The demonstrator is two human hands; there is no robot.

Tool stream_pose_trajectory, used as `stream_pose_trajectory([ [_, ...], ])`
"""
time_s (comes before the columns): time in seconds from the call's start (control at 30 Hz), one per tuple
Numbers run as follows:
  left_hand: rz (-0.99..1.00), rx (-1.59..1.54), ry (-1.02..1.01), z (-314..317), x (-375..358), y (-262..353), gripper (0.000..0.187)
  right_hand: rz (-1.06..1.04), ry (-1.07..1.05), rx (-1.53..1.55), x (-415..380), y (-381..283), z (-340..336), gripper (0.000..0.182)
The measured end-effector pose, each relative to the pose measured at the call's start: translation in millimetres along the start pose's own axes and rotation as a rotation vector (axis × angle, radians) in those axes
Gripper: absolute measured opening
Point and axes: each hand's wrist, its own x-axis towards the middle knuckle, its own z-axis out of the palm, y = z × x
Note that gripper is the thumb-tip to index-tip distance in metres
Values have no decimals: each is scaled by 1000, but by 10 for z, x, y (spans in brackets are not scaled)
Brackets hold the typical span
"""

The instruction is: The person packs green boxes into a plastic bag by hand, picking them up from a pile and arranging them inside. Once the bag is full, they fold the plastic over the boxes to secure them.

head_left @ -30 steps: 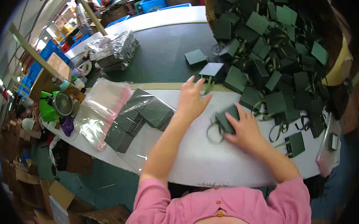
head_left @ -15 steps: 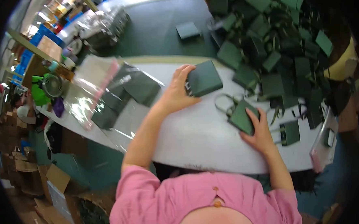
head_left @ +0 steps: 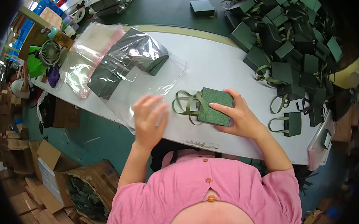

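My right hand is wrapped round the right end of a small dark green gift box, thumb and fingers on its edges. Olive ribbon handles trail from its left side onto the white table. To the left, my left hand is raised with nothing in it, its fingers apart and a little smeared by motion. It is close to the near edge of a clear plastic bag. Inside or under that shiny plastic are dark green boxes, toward the table's left side.
Many green ribboned boxes are heaped at the right and back. A single one lies nearer on the right. Flat plastic bags and a small fan are on the left. Cardboard cartons stand on the floor.
My left hand has let go of a green box and come back toward me on the left. My right hand has brought its box leftward to the middle. The camera view has shifted.
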Motion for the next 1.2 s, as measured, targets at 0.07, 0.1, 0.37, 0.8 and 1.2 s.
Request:
stream_pose_trajectory([
  [0.07,-227,245,55,-139,20,13,80,21,-6,-4,5,-55,-21,77],
  [0.1,-344,369,90,-177,23,1,78,27,-10,12,31,-68,-47,76],
  [0.37,-483,237,314,-115,-87,-517,44,185,-360,-836,680,-911,-966,72],
  [0.8,-532,143,496,-188,-384,-327,62,-438,-48,138,1255,-347,571,74],
  [1.2,-358,-476,496,-281,77,209,18,-489,257,212,516,-64,125,57],
])
